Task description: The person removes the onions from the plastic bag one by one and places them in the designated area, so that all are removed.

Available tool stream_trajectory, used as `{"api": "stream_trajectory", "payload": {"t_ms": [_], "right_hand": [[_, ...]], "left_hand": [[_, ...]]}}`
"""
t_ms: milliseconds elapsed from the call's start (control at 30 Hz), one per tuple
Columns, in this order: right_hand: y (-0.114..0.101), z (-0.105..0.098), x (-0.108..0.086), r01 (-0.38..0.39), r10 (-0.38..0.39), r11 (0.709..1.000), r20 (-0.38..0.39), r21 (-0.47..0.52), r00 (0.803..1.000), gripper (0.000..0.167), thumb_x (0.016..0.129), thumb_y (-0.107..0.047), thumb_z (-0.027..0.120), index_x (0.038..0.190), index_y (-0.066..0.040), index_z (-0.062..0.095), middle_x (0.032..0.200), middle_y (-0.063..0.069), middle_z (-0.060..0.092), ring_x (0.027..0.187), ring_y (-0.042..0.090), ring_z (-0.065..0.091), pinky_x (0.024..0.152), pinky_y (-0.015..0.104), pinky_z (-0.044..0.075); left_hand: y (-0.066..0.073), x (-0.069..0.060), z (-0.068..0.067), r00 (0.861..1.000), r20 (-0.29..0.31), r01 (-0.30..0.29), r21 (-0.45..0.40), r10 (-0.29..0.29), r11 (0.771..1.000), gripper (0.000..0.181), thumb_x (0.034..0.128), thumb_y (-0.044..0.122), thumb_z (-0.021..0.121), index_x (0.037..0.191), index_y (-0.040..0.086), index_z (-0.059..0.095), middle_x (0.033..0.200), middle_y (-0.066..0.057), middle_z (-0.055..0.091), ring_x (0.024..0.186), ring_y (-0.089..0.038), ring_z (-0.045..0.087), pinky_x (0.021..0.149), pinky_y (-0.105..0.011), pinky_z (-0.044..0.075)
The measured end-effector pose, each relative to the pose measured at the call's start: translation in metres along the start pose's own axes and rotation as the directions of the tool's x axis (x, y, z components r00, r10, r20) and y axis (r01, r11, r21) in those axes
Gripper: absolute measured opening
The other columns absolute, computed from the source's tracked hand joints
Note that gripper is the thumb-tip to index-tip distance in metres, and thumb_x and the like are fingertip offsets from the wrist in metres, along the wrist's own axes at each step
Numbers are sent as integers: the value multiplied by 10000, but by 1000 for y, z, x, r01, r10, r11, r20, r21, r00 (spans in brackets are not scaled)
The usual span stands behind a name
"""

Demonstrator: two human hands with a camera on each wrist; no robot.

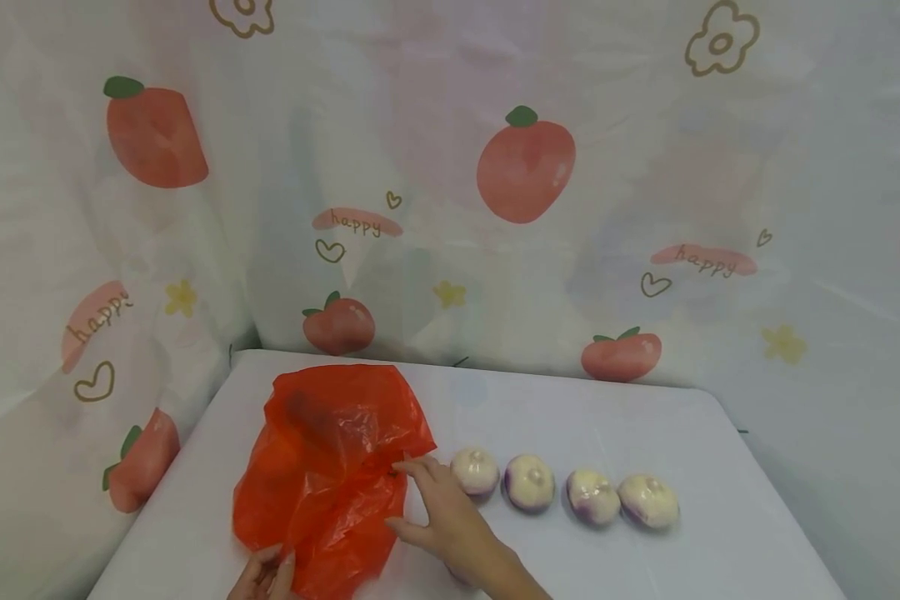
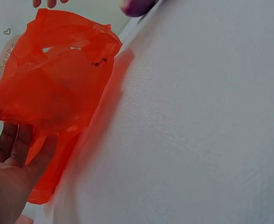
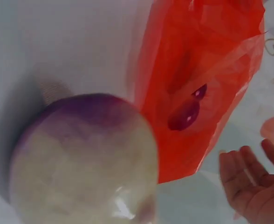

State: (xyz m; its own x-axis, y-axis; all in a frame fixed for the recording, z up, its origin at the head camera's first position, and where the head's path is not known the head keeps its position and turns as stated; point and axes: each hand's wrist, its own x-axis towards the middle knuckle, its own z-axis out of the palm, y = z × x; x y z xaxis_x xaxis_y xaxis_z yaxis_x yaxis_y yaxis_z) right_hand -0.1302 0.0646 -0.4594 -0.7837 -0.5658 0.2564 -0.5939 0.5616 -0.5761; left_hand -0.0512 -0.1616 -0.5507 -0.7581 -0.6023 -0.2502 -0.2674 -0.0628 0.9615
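A thin red plastic bag lies on the left part of the table, crumpled, with dark shapes faintly showing through it. My left hand pinches its near left edge; in the left wrist view, that hand has its thumb and fingers at the bag. By the bag's right side is my right hand, fingers spread and nothing held. In the right wrist view, the right hand appears apart from the bag, where glossy purple patches show.
Several white-and-purple turnips stand in a row to the right of the bag. One turnip looms close in the right wrist view. A white cloth covers the table; a printed curtain hangs behind.
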Motion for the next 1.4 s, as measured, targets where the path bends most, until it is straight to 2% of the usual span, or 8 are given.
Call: {"api": "stream_trajectory", "payload": {"t_ms": [133, 367, 567, 767, 933, 1033, 1200, 1400], "right_hand": [[-13, 9, 8, -19, 21, 996, 14, -92, 1000, 554, 850, -359, 693, 1298, -118, 476, 1238, 11, 496, 1095, 183, 498, 923, 335, 442], [-27, 20, 19, -134, 141, 988, 100, -75, 985, 621, 843, -384, 699, 1345, -118, 446, 1240, 43, 498, 1057, 182, 513, 862, 311, 481], [-30, 30, 25, -77, 88, 991, 105, -105, 990, 634, 840, -366, 705, 1336, -68, 446, 1192, 59, 508, 1019, 172, 519, 882, 290, 462], [-35, 36, 31, -92, 109, 988, 140, -122, 984, 678, 830, -388, 711, 1351, -61, 425, 1181, 58, 520, 1008, 157, 509, 865, 268, 467], [-38, 40, 37, -84, 109, 985, 164, -151, 980, 632, 838, -389, 702, 1325, -73, 452, 1165, 33, 523, 1010, 155, 494, 872, 261, 459], [-39, 42, 39, -73, 99, 986, 171, -149, 980, 586, 846, -391, 693, 1296, -82, 481, 1158, 22, 525, 1005, 151, 495, 862, 262, 464], [-38, 46, 43, -55, 77, 991, 185, -120, 980, 480, 862, -380, 678, 1229, -101, 544, 1131, -7, 528, 970, 124, 486, 811, 231, 477], [-39, 51, 49, -56, 61, 998, 188, -35, 980, 416, 879, -364, 663, 1211, -128, 582, 1114, -51, 556, 957, 74, 499, 811, 205, 471]], "left_hand": [[2, 0, -2, 1000, -9, -20, 28, 20, 999, 248, 909, 103, 599, 1095, -59, 581, 912, -155, 607, 722, -154, 598, 583, -246, 518], [9, -5, -2, 1000, -27, -9, 141, 13, 990, 271, 938, 136, 585, 1133, -50, 564, 974, -188, 604, 758, -241, 586, 580, -259, 506], [14, -8, -3, 998, -41, -30, 163, 37, 986, 254, 936, 106, 580, 1129, -59, 560, 974, -194, 603, 770, -266, 581, 580, -250, 501], [18, -8, -5, 994, -60, -82, 144, 92, 986, 232, 930, 91, 574, 1097, -71, 571, 953, -184, 607, 757, -222, 569, 580, -211, 486], [19, -7, -6, 993, -71, -80, 161, 93, 984, 211, 925, 74, 570, 1083, -66, 573, 950, -183, 609, 752, -206, 579, 581, -210, 492], [20, -8, -7, 989, -81, -108, 157, 122, 982, 202, 920, 70, 577, 1065, -69, 587, 945, -183, 618, 736, -159, 582, 585, -203, 494], [25, -10, -10, 984, -81, -149, 127, 160, 981, 191, 907, 66, 579, 1045, -64, 603, 928, -173, 631, 691, -62, 577, 590, -196, 497], [27, -10, -10, 987, -69, -138, 84, 144, 987, 181, 898, 39, 582, 1046, -63, 602, 907, -153, 629, 688, -58, 580, 594, -194, 501]]}}
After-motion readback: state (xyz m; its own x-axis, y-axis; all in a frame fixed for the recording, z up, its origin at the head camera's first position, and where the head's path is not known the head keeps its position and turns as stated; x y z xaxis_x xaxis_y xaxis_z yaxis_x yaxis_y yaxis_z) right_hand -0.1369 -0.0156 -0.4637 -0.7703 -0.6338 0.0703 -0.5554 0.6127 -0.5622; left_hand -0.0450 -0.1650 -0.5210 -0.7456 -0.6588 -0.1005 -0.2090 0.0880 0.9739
